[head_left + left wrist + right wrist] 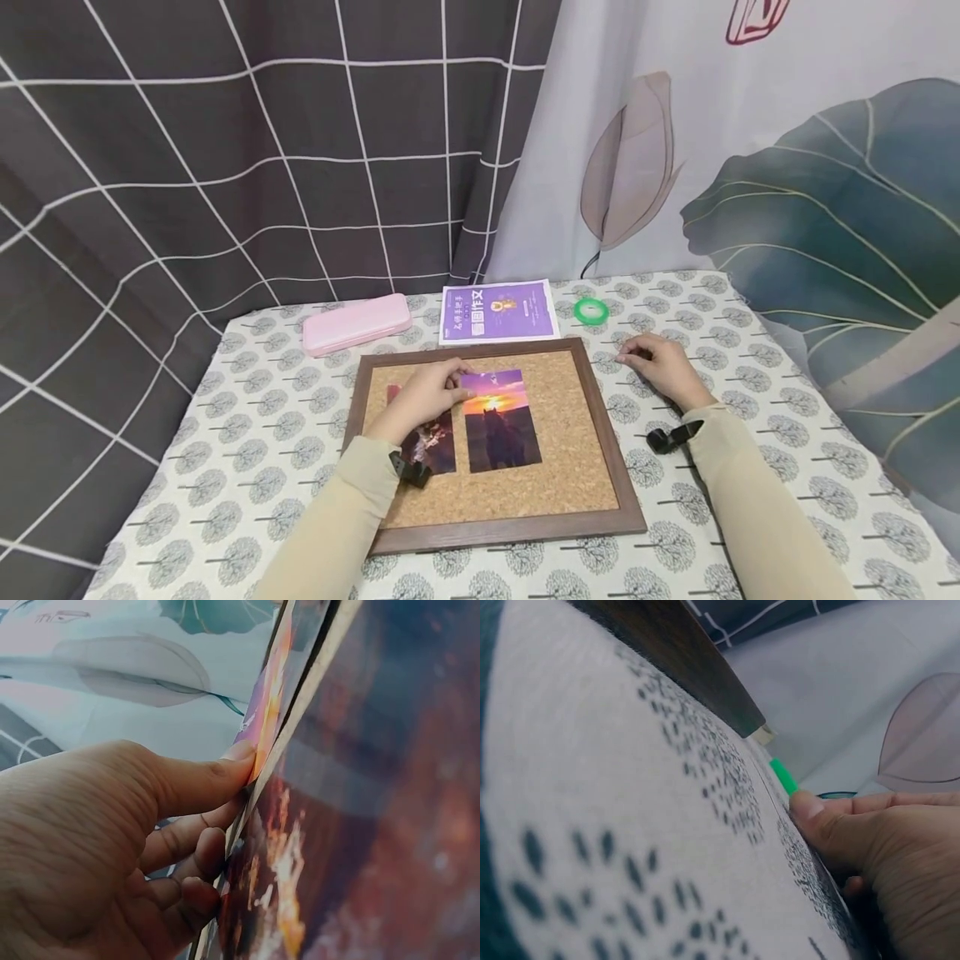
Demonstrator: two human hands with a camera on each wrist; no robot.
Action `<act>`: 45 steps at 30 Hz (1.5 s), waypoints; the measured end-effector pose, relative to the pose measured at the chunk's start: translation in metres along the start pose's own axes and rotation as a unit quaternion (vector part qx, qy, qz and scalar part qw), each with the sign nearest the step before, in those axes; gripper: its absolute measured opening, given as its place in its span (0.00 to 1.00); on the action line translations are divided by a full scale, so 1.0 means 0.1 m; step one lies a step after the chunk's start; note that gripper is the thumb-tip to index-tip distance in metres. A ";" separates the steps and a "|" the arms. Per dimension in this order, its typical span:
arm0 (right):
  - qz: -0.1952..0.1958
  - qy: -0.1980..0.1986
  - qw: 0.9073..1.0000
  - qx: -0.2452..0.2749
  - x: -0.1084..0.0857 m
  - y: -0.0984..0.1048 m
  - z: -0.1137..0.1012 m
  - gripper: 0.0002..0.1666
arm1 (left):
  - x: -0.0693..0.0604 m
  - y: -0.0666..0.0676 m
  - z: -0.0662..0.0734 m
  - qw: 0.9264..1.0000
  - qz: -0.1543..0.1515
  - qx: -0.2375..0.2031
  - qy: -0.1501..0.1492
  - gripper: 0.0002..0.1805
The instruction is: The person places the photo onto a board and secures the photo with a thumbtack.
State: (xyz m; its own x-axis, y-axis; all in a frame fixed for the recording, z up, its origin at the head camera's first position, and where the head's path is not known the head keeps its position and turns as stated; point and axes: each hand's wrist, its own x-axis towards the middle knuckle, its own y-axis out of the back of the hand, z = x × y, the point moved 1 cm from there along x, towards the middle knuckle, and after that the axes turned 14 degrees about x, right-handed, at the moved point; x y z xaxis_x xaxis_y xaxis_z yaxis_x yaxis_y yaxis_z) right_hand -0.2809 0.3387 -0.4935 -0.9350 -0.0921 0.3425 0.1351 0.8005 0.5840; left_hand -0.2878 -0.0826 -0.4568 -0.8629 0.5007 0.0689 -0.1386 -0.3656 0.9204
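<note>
A wood-framed corkboard (573, 467) lies on the table with two photos on it. At the upper left corner of the sunset photo (501, 425), my left hand (427, 398) pinches the edge between thumb and fingers; the left wrist view shows the thumb (214, 776) on its orange and purple face. Beneath the left forearm, a darker photo (438, 450) is partly hidden. To the right of the board, my right hand (663, 367) rests on the tablecloth, fingers loosely bent and holding nothing. A green tape roll (578, 313) lies just beyond it, apart from the fingers.
Behind the board lie a pink case (358, 323) and a purple-covered booklet (457, 312). A tree-patterned cloth (247, 454) covers the table. A dark checked curtain (300, 192) and a pale floral one (547, 183) hang along the back.
</note>
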 end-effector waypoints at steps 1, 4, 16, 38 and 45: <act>0.002 -0.004 1.000 0.001 0.00 0.00 -0.01 0.06 | 0.00 0.00 0.00 1.000 0.001 -0.003 0.002 0.16; 0.006 -0.017 1.000 0.006 0.00 0.02 -0.05 0.07 | 0.01 -0.01 0.00 1.000 0.008 -0.017 0.001 0.16; -0.009 -0.003 0.998 0.065 0.14 -0.01 -0.62 0.12 | -0.01 -0.06 -0.04 0.999 0.018 -0.046 -0.009 0.15; -0.184 0.092 0.967 0.151 0.51 -0.86 -1.58 0.05 | -0.02 -0.09 -0.06 0.998 0.014 -0.055 -0.014 0.14; -0.269 0.040 0.947 0.171 0.50 -1.23 -1.43 0.05 | -0.02 -0.07 -0.05 0.999 0.005 -0.046 -0.011 0.15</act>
State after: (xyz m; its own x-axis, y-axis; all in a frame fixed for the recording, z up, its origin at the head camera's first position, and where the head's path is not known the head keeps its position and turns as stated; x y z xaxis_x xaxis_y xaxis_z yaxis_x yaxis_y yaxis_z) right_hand -0.2973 0.1508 -0.4426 -0.8087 -0.5746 0.1256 -0.4805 0.7686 0.4224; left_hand -0.2877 -0.0855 -0.4650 -0.8533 0.5141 0.0874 -0.1753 -0.4407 0.8804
